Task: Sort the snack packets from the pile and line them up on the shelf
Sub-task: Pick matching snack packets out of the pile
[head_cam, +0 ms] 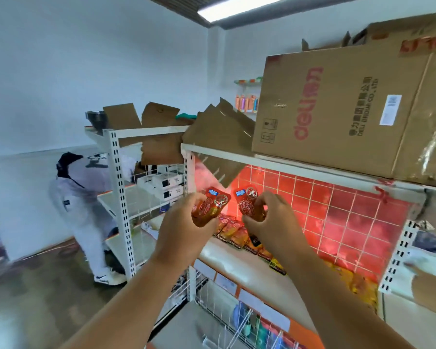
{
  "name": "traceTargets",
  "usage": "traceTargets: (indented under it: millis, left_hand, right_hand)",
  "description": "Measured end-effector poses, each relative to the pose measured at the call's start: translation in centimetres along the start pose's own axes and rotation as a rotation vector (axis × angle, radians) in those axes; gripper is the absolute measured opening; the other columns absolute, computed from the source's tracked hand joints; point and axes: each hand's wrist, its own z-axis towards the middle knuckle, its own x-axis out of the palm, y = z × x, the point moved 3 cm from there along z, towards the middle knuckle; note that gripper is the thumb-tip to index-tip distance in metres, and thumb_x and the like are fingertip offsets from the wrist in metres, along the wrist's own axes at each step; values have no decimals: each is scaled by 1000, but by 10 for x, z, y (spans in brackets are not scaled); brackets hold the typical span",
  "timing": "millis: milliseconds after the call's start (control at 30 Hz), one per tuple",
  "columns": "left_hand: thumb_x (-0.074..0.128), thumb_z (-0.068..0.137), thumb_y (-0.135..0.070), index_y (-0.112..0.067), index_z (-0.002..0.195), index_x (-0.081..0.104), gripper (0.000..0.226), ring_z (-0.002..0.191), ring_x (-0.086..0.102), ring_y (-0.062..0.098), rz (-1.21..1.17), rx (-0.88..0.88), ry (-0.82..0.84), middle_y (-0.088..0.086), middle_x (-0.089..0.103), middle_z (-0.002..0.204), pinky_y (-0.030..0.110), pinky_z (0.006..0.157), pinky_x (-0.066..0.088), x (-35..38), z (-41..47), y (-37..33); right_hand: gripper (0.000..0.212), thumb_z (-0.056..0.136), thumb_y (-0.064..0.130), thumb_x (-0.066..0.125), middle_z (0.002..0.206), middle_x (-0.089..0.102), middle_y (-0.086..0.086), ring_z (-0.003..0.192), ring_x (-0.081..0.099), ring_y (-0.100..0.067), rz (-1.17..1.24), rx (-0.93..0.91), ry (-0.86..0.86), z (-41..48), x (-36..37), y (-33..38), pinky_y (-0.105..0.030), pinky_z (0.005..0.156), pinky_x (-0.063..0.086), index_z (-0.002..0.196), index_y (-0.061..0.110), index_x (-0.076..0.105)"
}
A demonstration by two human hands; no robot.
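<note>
While only the head view is on offer, it shows both hands raised in front of the middle shelf (247, 278). The left hand (181, 225) has its fingers curled round one red snack packet (212, 202), and the right hand (272, 222) pinches a second red packet (247, 200) of the same print. Both packets stand roughly upright, long axis vertical, printed faces toward the camera and tops leaning slightly left.

Below and just beyond the hands, a row of packets (233, 234) lies on the shelf along the red tiled back panel (337, 210), running away to the right toward a blurred heap of yellow and orange packets (358, 280).

The right hand hangs directly over the row, so it looks the nearer of the two for the next placement. The left hand sits off the row's left end, above the bare shelf edge. Either packet would probably have to be tipped down from upright to lie like the others.

A large cardboard box (337, 109) rests on the shelf above.
</note>
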Motion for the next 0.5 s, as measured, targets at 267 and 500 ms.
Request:
traceTargets:
  millis: [267, 500]
  left_hand:
    - [78, 84, -49, -32, 127, 59, 50, 101, 61, 14, 107, 47, 14, -13, 62, 112, 31, 86, 56, 82, 51, 41]
    - [66, 85, -51, -30, 129, 61, 49, 100, 54, 14, 173, 37, 181, -10, 64, 116, 35, 87, 52, 172, 73, 66]
  right_hand:
    - [41, 87, 47, 70, 114, 45, 7, 93, 58, -14, -99, 15, 45, 53, 43, -70, -23, 74, 50, 115, 21, 53]
    - [44, 90, 54, 62, 107, 41, 7, 84, 51, -13, -254, 44, 133, 77, 71, -145, -24, 70, 40, 120, 22, 55]
